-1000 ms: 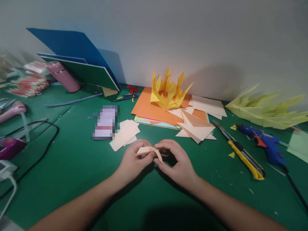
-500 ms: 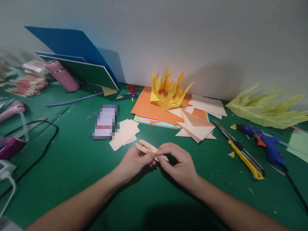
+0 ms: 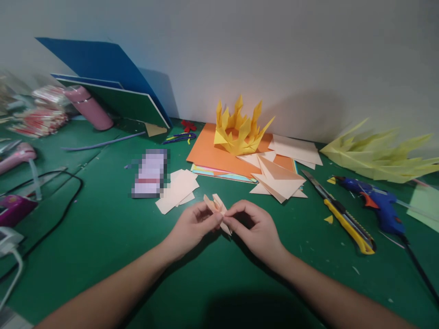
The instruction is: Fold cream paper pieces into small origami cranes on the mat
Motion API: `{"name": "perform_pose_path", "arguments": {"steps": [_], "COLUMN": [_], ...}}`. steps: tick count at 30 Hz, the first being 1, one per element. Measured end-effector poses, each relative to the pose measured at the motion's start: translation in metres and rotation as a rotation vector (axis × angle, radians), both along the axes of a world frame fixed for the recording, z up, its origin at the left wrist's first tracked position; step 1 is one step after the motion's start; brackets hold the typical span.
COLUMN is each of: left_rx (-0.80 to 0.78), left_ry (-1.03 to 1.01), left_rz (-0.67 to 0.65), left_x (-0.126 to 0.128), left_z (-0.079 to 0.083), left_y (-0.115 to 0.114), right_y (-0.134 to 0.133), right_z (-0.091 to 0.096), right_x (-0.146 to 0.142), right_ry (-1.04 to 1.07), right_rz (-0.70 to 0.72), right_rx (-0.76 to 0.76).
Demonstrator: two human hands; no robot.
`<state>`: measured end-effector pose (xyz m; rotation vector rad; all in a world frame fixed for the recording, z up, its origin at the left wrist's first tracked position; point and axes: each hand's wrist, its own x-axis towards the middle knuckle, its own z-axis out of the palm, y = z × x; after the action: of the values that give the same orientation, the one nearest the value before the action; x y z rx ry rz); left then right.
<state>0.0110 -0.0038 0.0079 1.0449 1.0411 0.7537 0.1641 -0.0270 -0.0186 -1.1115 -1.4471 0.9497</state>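
A small piece of folded peach paper [image 3: 216,204] is pinched between both hands, just above the green table. My left hand [image 3: 195,225] grips its left side, thumb on top. My right hand [image 3: 255,226] holds its right edge between thumb and forefinger. Two points of the paper stick up away from me, and a tip shows below the fingers. Beyond my left hand lie flat peach paper pieces [image 3: 178,189]. More folded peach paper [image 3: 279,178] lies past my right hand, partly over a stack of coloured sheets topped with orange paper [image 3: 206,148].
A yellow folded-paper crown [image 3: 238,137] stands on the stack. To the right are a yellow utility knife [image 3: 350,224], a blue glue gun [image 3: 380,201] and pale yellow folded paper [image 3: 380,155]. A blurred-out phone [image 3: 150,173], a pink bottle [image 3: 89,108] and a black cable [image 3: 68,214] are left.
Between my fingers the folded paper has turned, its points now facing more directly away from me. My right hand has shifted slightly, and both hands keep their pinch.
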Motion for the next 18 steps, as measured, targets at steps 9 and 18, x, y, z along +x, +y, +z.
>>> {"name": "perform_pose_path", "arguments": {"steps": [9, 18], "left_rx": [0.033, 0.052], "left_ry": [-0.023, 0.005], "left_rz": [-0.024, 0.000], "left_x": [0.0027, 0.0005], "left_z": [0.0013, 0.0012], "left_y": [-0.0024, -0.0015], "right_y": [0.0009, 0.0039], "right_z": [0.0024, 0.0047], "right_x": [-0.0027, 0.0000], "right_ry": [0.227, 0.264], "right_rz": [0.113, 0.147], "right_rx": [-0.167, -0.327]}}
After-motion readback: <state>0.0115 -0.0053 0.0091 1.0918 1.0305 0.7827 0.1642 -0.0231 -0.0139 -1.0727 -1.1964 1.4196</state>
